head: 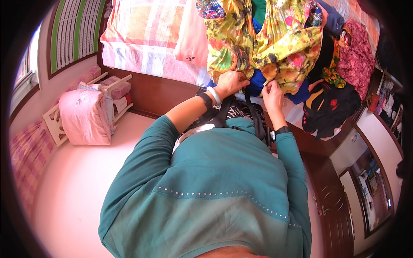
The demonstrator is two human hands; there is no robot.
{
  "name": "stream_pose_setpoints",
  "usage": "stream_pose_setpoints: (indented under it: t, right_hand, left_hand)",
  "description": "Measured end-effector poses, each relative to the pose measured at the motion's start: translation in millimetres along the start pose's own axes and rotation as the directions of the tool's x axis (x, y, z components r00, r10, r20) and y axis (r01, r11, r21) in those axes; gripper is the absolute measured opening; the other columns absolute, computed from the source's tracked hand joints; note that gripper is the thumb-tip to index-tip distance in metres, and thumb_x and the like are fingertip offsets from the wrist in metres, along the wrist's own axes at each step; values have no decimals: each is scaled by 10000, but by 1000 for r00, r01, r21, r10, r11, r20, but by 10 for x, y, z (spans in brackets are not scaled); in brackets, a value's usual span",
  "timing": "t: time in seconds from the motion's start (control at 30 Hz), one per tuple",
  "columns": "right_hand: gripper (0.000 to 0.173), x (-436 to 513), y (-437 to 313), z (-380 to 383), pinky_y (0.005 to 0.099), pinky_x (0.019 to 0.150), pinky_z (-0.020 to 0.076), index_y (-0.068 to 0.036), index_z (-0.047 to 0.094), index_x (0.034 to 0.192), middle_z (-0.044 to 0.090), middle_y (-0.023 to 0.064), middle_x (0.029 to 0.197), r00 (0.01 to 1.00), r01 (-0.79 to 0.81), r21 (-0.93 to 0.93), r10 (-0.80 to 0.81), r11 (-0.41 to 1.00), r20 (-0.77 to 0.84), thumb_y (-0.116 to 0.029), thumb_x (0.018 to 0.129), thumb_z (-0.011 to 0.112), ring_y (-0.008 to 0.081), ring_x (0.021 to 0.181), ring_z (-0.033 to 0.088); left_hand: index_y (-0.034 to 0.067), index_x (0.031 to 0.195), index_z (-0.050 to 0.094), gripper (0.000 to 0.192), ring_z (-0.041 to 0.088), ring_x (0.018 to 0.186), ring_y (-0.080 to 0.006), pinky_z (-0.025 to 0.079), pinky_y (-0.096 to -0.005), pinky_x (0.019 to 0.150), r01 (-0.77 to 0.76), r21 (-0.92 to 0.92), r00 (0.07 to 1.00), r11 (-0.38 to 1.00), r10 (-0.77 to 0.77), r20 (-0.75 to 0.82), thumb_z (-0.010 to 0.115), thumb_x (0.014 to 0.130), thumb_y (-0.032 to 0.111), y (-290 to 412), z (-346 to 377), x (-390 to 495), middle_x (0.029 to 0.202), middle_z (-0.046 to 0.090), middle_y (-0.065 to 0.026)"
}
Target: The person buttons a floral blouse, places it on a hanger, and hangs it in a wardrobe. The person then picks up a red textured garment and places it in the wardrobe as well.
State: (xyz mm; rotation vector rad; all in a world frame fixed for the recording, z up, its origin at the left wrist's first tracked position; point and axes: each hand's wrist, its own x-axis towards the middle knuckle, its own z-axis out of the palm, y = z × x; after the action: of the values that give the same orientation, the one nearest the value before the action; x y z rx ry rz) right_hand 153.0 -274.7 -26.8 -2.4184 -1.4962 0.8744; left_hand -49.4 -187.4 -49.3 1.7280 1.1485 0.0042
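A yellow floral garment [232, 42], patterned with pink, green and dark blotches, lies spread over other clothes on the bed. Its front hangs open, and blue and green cloth shows beneath it. My left hand [230, 82], with a pale bangle and a dark band at the wrist, pinches the garment's near edge on the left. At the lower edge of the other front panel, my right hand [272, 93] holds the cloth between thumb and fingers. Dark straps [248, 106] hang just below and between the hands.
A pink folded cloth [190, 42] lies on the plaid bedspread [145, 29]. Right of the garment are a black garment [335, 106] and a crinkled pink one [356, 54]. A white rack [53, 129] carrying folded pink bedding [85, 116] stands at left. A dark wooden door [332, 200] is at lower right.
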Motion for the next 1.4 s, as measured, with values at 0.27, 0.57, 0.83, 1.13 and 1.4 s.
stream_pose_setpoints:
  t: [0.27,0.57,0.83,1.13,1.4]
  right_hand:
    - [161,-611,204,-70,445,665,504,-79,587,919,656,97,832,883,240,48,-238,970,405,-152,856,715,316,765,657]
    - [207,-122,102,-7,421,644,501,-72,563,970,626,110,843,989,-11,173,35,985,-141,-132,863,729,304,737,640]
    - [157,-282,324,184,461,718,522,-85,567,991,660,169,982,997,-76,324,65,943,47,-108,876,671,388,866,651]
    - [185,-407,81,202,325,689,536,-67,647,1082,695,66,858,1000,-18,587,22,810,1,-129,913,691,181,745,684]
    - [136,-451,76,359,230,624,470,-38,665,1018,671,-15,824,966,-248,833,64,495,249,-170,987,654,58,687,587]
  left_hand:
    - [183,1053,715,192,697,882,-329,558,-424,737,-406,-63,761,912,375,529,653,884,249,5,48,-207,913,722,-96]
    - [189,1140,667,269,704,884,-223,564,-390,661,-560,481,799,675,593,97,615,878,162,303,-388,155,1114,642,-10]
    - [188,931,631,95,684,812,-295,547,-427,607,-691,254,706,676,559,435,628,879,268,335,-224,258,980,634,-33]
    - [156,888,692,172,675,857,-328,534,-453,718,-510,205,837,835,427,343,649,882,322,297,-158,309,915,677,-62]
    - [147,994,706,184,670,939,-330,533,-445,809,-433,146,880,889,383,280,666,865,272,324,-262,258,980,697,-67]
